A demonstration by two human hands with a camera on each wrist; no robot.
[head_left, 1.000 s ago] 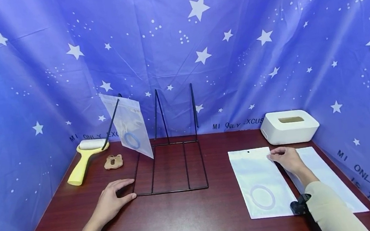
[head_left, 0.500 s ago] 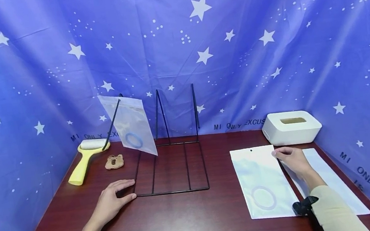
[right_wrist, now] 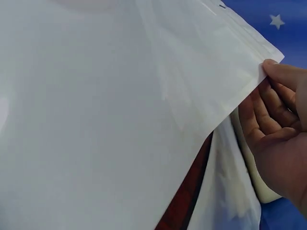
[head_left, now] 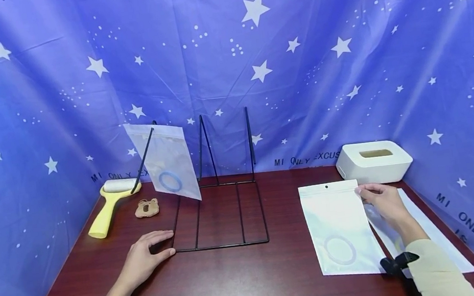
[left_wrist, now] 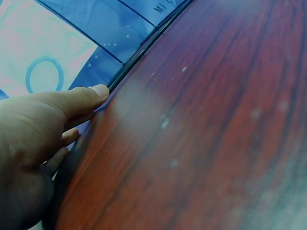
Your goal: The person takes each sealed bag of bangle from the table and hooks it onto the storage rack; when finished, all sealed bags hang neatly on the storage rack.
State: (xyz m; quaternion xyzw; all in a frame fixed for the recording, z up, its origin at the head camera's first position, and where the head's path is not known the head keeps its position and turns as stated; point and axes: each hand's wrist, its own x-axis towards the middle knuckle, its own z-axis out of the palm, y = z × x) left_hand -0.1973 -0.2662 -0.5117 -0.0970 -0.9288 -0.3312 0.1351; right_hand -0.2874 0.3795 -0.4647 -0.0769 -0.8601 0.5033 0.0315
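My right hand [head_left: 387, 202] pinches a white zip bag [head_left: 339, 224] by its upper right corner. The bag has a hang hole at the top and a pale ring shape near the bottom. In the right wrist view, the thumb [right_wrist: 276, 68] lies on that corner, and the bag's top is lifted at a slant. My left hand [head_left: 141, 258] touches the front left corner of a black wire rack [head_left: 227, 245], thumb and fingers spread along its bars. A similar bag with a blue ring [head_left: 171, 181] hangs at the rack's left upright.
Another white bag [head_left: 444, 241] lies at the table's right, partly behind my right forearm. Behind it stands a white tissue box [head_left: 370, 171]. A yellow-handled lint roller [head_left: 108, 208] and a small brown bear-shaped item [head_left: 146, 208] lie left of the rack. A starry blue curtain [head_left: 300, 86] encloses the table.
My right hand has raised the zip bag's top edge a little and moved slightly right. The hanging bag has swung slightly. My left hand stays at the rack's corner.
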